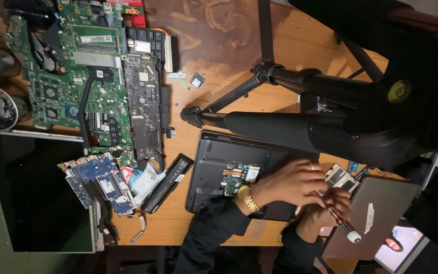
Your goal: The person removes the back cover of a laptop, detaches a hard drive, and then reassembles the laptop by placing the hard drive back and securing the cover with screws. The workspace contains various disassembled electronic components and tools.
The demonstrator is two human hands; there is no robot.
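A black laptop base [218,152] lies bottom-up on the wooden table, with an open hatch showing a small circuit board [240,176]. My left hand [291,182], with a gold watch on its wrist and a ring on one finger, rests on the base's right part, fingers curled towards my right hand. My right hand [330,209] is closed around a screwdriver [349,229] with a black and white handle, at the base's right edge. The tip is hidden between the two hands.
A black tripod [280,122] stretches across the table above the hands. Green motherboards [82,76] and a dark board [145,101] lie top left, with blue boards [102,180] and a long black battery [169,182] below. A screen panel [31,193] lies left, a grey laptop [376,208] right.
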